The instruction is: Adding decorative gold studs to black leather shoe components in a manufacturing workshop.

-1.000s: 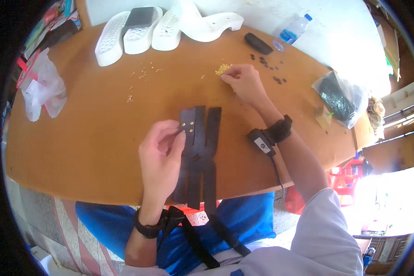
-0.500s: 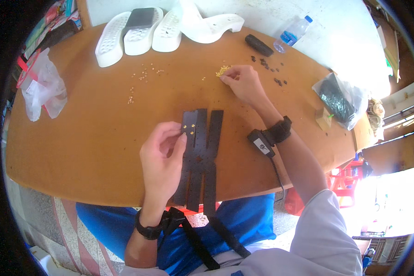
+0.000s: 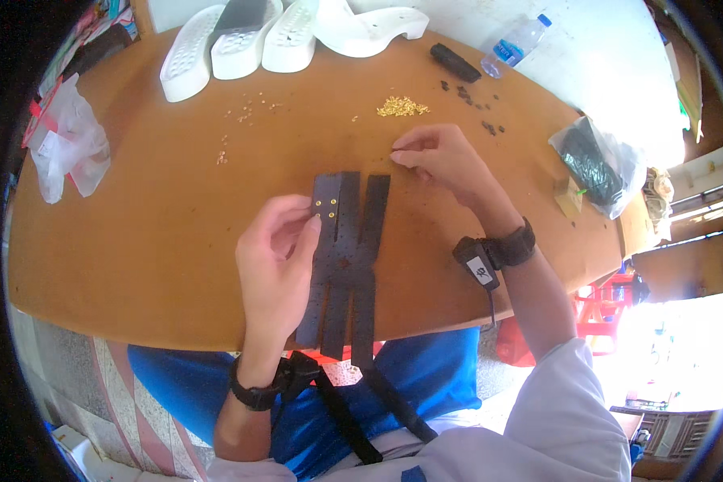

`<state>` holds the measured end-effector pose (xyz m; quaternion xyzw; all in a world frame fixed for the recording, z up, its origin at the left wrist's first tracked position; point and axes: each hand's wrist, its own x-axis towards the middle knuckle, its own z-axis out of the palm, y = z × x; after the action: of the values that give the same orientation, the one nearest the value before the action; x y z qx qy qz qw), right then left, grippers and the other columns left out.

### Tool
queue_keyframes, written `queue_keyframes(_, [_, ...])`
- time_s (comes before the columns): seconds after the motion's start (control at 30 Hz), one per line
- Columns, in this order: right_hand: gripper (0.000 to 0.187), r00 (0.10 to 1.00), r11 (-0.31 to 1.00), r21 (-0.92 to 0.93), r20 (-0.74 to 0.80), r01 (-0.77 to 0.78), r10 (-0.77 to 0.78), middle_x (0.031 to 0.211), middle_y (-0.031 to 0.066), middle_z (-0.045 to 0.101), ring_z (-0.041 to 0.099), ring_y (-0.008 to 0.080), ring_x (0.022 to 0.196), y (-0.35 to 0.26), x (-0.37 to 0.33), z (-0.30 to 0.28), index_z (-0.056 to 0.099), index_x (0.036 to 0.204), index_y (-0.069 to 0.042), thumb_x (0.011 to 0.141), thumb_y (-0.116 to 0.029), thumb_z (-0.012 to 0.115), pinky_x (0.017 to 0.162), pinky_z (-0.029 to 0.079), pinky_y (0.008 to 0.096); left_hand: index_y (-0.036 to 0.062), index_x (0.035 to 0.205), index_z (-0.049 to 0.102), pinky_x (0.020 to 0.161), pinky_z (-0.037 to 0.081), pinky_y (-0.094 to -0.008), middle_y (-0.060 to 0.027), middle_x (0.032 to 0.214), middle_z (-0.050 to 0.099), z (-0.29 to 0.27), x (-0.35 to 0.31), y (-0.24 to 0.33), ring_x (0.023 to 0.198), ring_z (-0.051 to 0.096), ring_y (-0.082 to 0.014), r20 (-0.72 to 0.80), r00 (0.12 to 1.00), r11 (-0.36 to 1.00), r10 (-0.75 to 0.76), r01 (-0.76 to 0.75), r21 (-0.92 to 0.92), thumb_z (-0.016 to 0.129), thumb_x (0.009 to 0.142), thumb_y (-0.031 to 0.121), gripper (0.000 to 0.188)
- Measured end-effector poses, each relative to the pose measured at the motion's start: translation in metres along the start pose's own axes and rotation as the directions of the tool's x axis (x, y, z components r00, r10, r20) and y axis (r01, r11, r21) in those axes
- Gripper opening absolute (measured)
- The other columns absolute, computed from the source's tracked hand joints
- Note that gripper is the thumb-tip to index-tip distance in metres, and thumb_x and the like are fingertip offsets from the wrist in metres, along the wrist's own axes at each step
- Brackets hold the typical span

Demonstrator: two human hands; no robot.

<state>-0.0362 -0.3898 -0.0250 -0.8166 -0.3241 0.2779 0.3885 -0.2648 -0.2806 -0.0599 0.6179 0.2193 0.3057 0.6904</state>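
Note:
A black, slit, strap-like piece point(image 3: 345, 255) lies flat and hangs slightly over the table's near edge. Three small gold eyelets point(image 3: 332, 214) sit near its far left corner. My left hand point(image 3: 275, 261) pinches that corner's left edge between thumb and fingers. To the right, my right hand point(image 3: 446, 165) hovers above the table with thumb and fingertips pressed together; whatever is between them is too small to make out. Just beyond it is a heap of small gold-coloured pieces point(image 3: 402, 106).
White shoe soles point(image 3: 289, 44) stand along the back. A black roll point(image 3: 455, 63), a plastic bottle point(image 3: 517, 46) and dark bits point(image 3: 463, 94) occupy the back right. Plastic bags point(image 3: 590, 165) flank both sides, with a small block point(image 3: 569, 198) at the right. Tiny light rings point(image 3: 243, 112) lie scattered at the back left.
My right hand has drawn back from the gold heap toward the black piece, uncovering the heap. My left hand keeps its pinch on the corner. The whole view has shifted slightly.

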Motion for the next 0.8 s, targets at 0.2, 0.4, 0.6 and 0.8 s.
queue_keyframes(0.2, [0.017,0.999,0.991,0.137,-0.040,-0.007,0.012,0.071,-0.0008,0.059,0.049,0.0056,0.053,0.006,0.000,0.001,0.068,0.093,-0.001,0.085,-0.016,0.068,0.046,0.037,0.0205,-0.0024,0.105,0.059,0.084,0.049,-0.0244,-0.0080,0.098,0.065,0.001,-0.001,0.002,0.092,0.062,-0.0120,0.008,1.000,1.000,-0.008,0.008,-0.003,0.061,0.088,-0.003,0.017])
queue_keyframes(0.4, [0.018,0.998,0.997,0.072,-0.064,-0.004,0.008,0.068,0.0029,0.062,0.055,0.0080,0.056,0.003,-0.001,0.004,0.069,0.087,0.003,0.084,-0.015,0.069,0.050,0.045,0.0236,-0.0025,0.105,0.059,0.083,0.049,-0.0243,-0.0085,0.097,0.065,-0.001,0.000,0.000,0.092,0.062,-0.0119,0.008,1.000,1.000,0.003,-0.003,0.023,0.060,0.088,-0.004,0.017])
queue_keyframes(0.6, [0.019,0.993,0.996,-0.053,-0.092,0.073,-0.078,0.068,0.0004,0.060,0.051,0.0052,0.055,0.004,-0.004,0.006,0.067,0.088,0.001,0.087,-0.017,0.066,0.046,0.038,0.0198,-0.0027,0.105,0.059,0.082,0.049,-0.0247,-0.0084,0.097,0.065,0.000,0.000,-0.001,0.091,0.062,-0.0118,0.006,1.000,1.000,0.016,-0.016,0.006,0.060,0.088,-0.003,0.017])
queue_keyframes(0.8, [0.020,0.994,0.991,-0.128,-0.084,0.051,-0.062,0.069,0.0067,0.067,0.061,0.0110,0.062,-0.005,-0.012,-0.001,0.069,0.086,0.004,0.082,-0.016,0.069,0.060,0.049,0.0275,-0.0058,0.105,0.057,0.081,0.049,-0.0264,-0.0114,0.097,0.066,-0.001,0.000,0.000,0.091,0.064,-0.0135,0.021,1.000,1.000,0.016,-0.017,0.022,0.057,0.089,-0.005,0.015])
